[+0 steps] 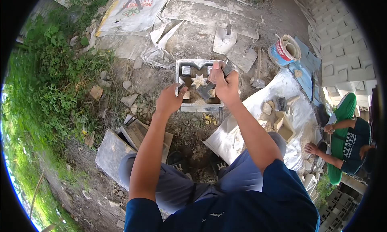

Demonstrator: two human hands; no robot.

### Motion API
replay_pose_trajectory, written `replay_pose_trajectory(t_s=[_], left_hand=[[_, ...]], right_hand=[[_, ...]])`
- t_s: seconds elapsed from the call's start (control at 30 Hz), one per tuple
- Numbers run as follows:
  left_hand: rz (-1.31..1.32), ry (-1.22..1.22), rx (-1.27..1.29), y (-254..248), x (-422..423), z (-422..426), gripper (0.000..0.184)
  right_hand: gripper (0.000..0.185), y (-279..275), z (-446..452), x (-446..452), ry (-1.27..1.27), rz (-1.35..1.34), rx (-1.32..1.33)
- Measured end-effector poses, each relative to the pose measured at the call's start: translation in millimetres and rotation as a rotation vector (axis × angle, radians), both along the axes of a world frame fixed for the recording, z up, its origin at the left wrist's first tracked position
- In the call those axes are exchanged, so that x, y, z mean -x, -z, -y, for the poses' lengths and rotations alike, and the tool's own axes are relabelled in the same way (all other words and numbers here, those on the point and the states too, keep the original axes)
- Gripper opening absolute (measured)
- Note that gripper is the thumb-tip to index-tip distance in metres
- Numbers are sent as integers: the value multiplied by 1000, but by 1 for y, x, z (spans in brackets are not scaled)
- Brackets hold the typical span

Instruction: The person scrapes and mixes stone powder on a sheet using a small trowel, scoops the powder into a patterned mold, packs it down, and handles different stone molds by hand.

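In the head view a square block mould [200, 107] lies on the ground in front of me. Its frame is grey, with a star-shaped core [198, 81] in the middle and small blocks near the corners. My left hand [170, 98] grips the mould's left side, thumb over the rim. My right hand [225, 83] is closed around the handle of a trowel [206, 91]. Its dark flat blade slants down into the mould, beside the star core. The hand hides part of the handle and the mould's right side.
A second trowel [225, 40] rests on a board beyond the mould. A hammer [258, 82] and a paint bucket [284, 50] stand to the right. Rubble and a wooden box [284, 127] lie on a silvery sheet [238, 131]. Another person [350, 141] sits at far right. Plants [52, 71] grow left.
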State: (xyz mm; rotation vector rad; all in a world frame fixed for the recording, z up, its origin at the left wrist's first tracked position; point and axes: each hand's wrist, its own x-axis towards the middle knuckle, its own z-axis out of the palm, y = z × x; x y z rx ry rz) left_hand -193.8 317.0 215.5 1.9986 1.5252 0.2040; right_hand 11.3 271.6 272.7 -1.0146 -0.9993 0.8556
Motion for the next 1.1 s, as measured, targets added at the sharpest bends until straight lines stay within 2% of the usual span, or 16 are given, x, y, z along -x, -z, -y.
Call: replay_pose_trajectory(t_s=[0.1,0.23,0.3,0.33,0.37,0.43,0.53,0.67,0.83,0.9,0.93,1.0,1.03,1.07,1.1], left_hand=[[50,-24,7,4,3,-1,50],[76,-56,9,4,5,-5,56],[114,-74,10,1,6,-2,58],[103,-121,-10,1,6,-2,60],[93,-170,-30,2,8,-1,62],[62,-221,-61,9,10,-1,64],[52,-286,-58,5,11,-3,68],[121,-348,-15,7,13,-3,71],[111,-349,64,12,19,0,72],[106,-351,86,23,24,-1,74],[125,-310,88,32,27,-3,76],[138,-254,109,61,33,-10,79],[197,-264,224,77,36,-16,83],[256,-273,332,83,33,-18,88],[260,-265,331,90,26,-18,88]], right_hand=[[44,-46,0,-20,34,-159,-157],[48,-52,-6,-61,195,-220,-215],[53,-27,-14,-85,509,-500,-102],[54,-17,-15,-94,590,-620,-20],[54,0,-16,-104,586,-621,-24],[53,42,-20,-116,703,-1021,148],[50,90,-25,-108,551,-1172,96],[51,102,-50,-91,607,-1254,118],[50,126,-54,-82,452,-1256,61],[46,146,-48,-99,565,-348,390],[45,154,-39,-112,491,-163,604],[45,168,-33,-115,457,-226,695],[46,176,-26,-117,417,-286,779],[49,180,-17,-118,322,-323,737],[49,183,-14,-120,330,-321,732]])
